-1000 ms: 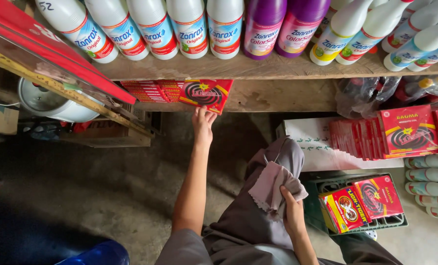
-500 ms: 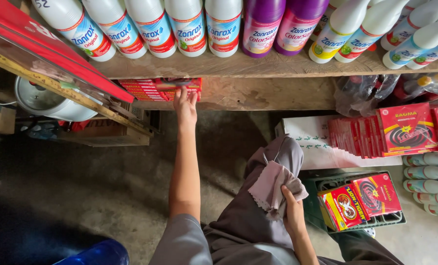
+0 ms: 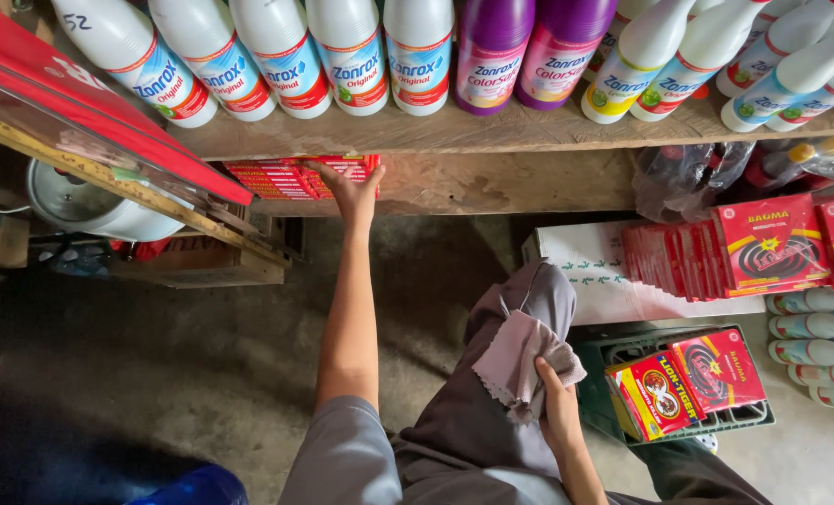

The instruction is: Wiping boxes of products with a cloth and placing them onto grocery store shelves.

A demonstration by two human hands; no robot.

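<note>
The left hand [image 3: 353, 187] reaches up toward twelve o'clock with fingers spread flat against a row of red flat boxes [image 3: 295, 176] tucked under the wooden shelf [image 3: 492, 131]; the row's long axis runs nine to three o'clock, edges facing out. The right hand [image 3: 559, 411], at five o'clock on the knee, is closed around a pale grey cloth [image 3: 520, 360].

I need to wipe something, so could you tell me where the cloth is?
The pale cloth is in the right hand, draped on the raised knee, left of the green crate.
</note>
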